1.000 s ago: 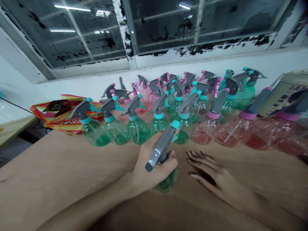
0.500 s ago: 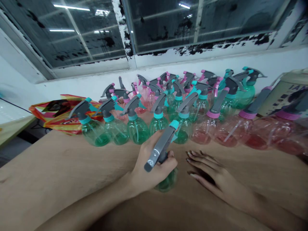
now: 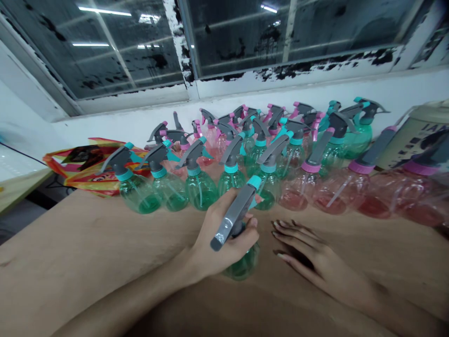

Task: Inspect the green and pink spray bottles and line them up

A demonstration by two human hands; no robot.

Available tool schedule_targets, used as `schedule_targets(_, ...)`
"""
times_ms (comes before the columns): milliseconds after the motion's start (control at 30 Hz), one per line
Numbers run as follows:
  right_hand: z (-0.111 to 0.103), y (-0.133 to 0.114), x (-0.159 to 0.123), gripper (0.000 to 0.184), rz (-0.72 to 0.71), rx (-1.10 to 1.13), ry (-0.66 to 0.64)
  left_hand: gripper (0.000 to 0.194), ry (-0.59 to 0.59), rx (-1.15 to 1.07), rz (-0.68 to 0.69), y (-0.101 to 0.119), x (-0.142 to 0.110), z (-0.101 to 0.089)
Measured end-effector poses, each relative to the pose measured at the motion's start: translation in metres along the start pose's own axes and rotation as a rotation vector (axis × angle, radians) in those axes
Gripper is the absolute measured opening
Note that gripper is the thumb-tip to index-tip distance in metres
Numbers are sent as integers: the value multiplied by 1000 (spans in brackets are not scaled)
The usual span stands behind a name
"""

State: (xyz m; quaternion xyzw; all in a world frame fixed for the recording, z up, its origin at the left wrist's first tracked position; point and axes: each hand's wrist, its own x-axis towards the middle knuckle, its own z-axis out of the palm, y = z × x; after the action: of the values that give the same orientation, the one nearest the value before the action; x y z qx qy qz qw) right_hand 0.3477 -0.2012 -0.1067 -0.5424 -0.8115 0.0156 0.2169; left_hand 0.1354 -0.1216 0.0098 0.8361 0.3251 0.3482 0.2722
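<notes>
My left hand (image 3: pixel 220 238) is wrapped round the neck of a green spray bottle (image 3: pixel 245 264) with a grey head and a teal nozzle. The bottle is on the table in front of me, its nozzle pointing away toward the row behind. A fingertip shows by the teal trigger, and the hand covers most of the neck. To the right of the bottle, my right hand (image 3: pixel 312 257) lies palm down on the wooden table (image 3: pixel 122 252), fingers stretched out and holding nothing.
Green spray bottles (image 3: pixel 201 189) and pink spray bottles (image 3: pixel 294 192) stand in rows across the back. A colourful plastic bag (image 3: pixel 93 171) lies at the left, and a beige printed container (image 3: pixel 403 140) stands at the right. Behind them is a wall with a window (image 3: pixel 298 37).
My left hand's fingers shift slightly at the trigger; a fingertip shows beside it now that was hidden half a second ago. The bottle and my right hand stay in place.
</notes>
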Motion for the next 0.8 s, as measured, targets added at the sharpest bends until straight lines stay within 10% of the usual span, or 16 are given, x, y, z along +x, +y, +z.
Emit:
schedule_targets(333,-1,-1,0,42,4,7,-1,5,42,34,111,3,4,-5)
schedule_targets(800,0,-1,0,41,-4,-15,2,37,53,-36,-46,1,-3,3)
